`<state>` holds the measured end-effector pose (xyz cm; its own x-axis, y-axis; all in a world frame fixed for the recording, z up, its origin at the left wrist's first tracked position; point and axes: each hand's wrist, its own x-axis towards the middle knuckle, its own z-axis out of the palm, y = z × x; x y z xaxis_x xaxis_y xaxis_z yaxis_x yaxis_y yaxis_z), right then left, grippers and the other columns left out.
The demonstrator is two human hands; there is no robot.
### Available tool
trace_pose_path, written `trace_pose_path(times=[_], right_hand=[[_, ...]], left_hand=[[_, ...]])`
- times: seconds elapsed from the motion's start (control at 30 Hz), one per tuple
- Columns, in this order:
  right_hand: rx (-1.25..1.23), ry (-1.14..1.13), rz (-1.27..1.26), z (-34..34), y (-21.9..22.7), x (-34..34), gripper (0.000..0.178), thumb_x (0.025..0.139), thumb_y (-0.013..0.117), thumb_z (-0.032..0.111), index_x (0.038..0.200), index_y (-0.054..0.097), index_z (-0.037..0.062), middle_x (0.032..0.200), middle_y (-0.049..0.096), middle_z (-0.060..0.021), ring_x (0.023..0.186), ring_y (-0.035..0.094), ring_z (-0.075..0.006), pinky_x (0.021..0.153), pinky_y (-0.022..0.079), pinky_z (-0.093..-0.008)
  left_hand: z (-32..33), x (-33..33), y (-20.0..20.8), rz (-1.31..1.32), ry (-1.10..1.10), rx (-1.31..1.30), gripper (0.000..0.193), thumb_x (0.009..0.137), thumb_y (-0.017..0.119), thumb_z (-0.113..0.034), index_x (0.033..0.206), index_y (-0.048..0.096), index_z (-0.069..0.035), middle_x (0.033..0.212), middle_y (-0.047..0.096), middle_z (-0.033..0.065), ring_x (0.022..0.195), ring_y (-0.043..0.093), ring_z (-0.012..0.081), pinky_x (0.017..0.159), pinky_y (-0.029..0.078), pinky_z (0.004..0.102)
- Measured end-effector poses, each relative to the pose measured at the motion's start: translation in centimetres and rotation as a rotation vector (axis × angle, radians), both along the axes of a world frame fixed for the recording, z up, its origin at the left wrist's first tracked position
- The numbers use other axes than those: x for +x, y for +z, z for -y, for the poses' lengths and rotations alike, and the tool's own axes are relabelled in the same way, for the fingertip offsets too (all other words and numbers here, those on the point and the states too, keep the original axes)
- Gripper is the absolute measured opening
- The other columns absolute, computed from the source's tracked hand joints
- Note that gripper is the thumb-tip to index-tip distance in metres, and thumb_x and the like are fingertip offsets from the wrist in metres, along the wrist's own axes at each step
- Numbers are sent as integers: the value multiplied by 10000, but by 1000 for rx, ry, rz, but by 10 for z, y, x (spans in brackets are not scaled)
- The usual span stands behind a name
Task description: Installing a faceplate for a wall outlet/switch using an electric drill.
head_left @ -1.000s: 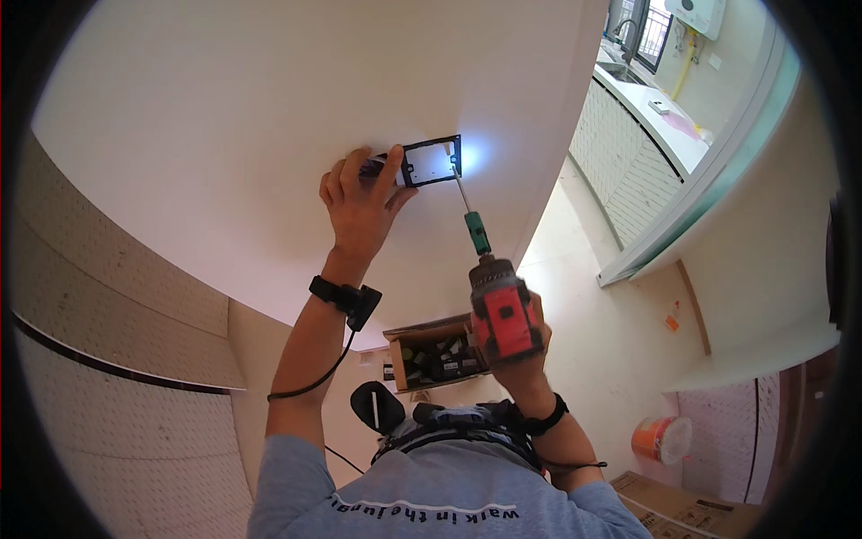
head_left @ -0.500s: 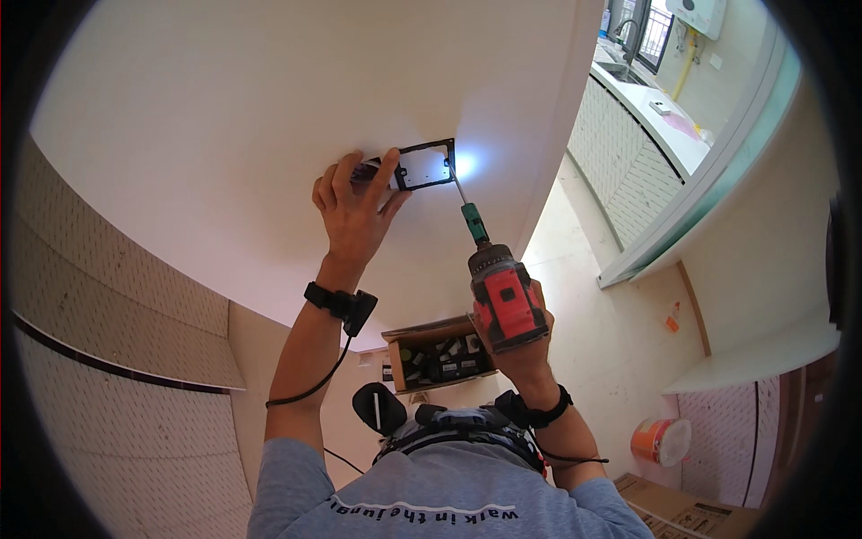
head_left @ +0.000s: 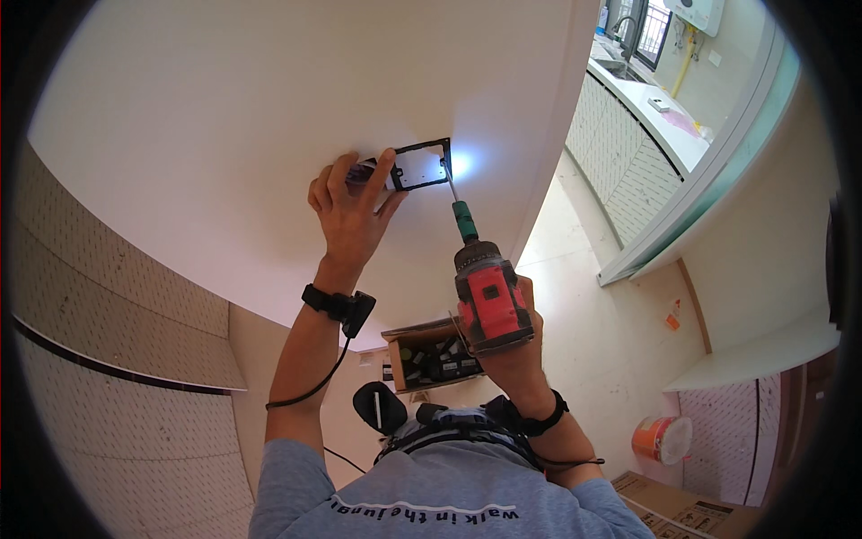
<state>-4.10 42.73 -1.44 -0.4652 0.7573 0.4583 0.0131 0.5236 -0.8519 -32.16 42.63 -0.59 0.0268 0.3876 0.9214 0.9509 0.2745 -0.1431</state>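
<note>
Light, bluish-white and bright, glows on the broad white panel just beside the right edge of a thin black rectangular frame with a pale inside. That frame lies against the panel, ahead of me and above my forearms. My left hand grasps a small dark-and-white piece next to the frame's left edge, fingers curled over it, my index finger and thumb close to the frame's corners. Much of that piece is hidden under my fingers.

My right hand is wrapped around a red-and-black power drill. From its chuck runs a dark green sleeve, then a slim metal shaft that slants up to the frame's right side; the tip is too small for me to tell whether it sits in a screw.

Black straps circle both my wrists, the left one carrying a boxy black module with a cable. Below the drill, an open brown cardboard box contains dark items I cannot make out. Off to my right stands an orange bucket with a whitish top, and farther up, a white counter with a sink.
</note>
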Motion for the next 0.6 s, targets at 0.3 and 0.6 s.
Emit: trace_pose_path(times=[0.3,0.6], right_hand=[[28,25,-17,3,-7,-1,669,790,877,135,1274,420,67,957,734,-133,832,765,-291,692,591,-356],[30,18,40,6,-9,-2,714,791,883,164,1310,404,61,1009,731,-130,866,761,-307,723,593,-360]], left_hand=[[3,-3,3,-9,3,-15,817,645,945,-392,1396,628,-349,1370,455,89,1232,442,283,1007,323,433],[4,-5,1,-36,22,-22,816,638,946,-398,1389,631,-348,1370,454,88,1225,451,285,1007,329,437]])
